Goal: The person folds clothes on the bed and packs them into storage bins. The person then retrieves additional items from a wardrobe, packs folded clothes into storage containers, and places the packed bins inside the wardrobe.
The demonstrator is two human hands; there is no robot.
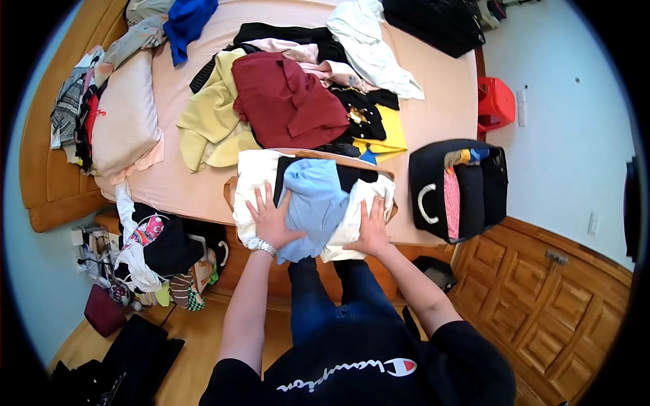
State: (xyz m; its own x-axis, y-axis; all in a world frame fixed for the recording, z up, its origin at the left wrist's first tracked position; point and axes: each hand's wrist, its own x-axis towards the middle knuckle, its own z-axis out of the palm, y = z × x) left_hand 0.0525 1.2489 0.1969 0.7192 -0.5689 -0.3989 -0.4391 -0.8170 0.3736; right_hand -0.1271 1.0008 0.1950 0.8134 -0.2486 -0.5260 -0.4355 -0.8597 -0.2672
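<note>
The person's left hand (274, 223) lies on the border of a white cloth garment (254, 179) and a crumpled light-blue cloth garment (315, 196), its fingers spread apart; the right hand (370, 230), fingers likewise apart, rests on a second white cloth bundle (345, 233). Neither visibly clamps anything, though a pinch under the fingers cannot be ruled out. All three pieces sit in and over a tan-rimmed container (345, 159) at the bed's near edge. The work seems partway along: this container is full, and a black fabric bin with a white rope handle (426, 206) to its right holds upright cloths, while a dark-red garment (288, 98) and a pale yellow-green garment (213, 115) lie loose in a heap beyond. The tan-rimmed container's inside is mostly hidden, black cloth (357, 177) shows only partly, and a black case (437, 24) is cut off at the top.
</note>
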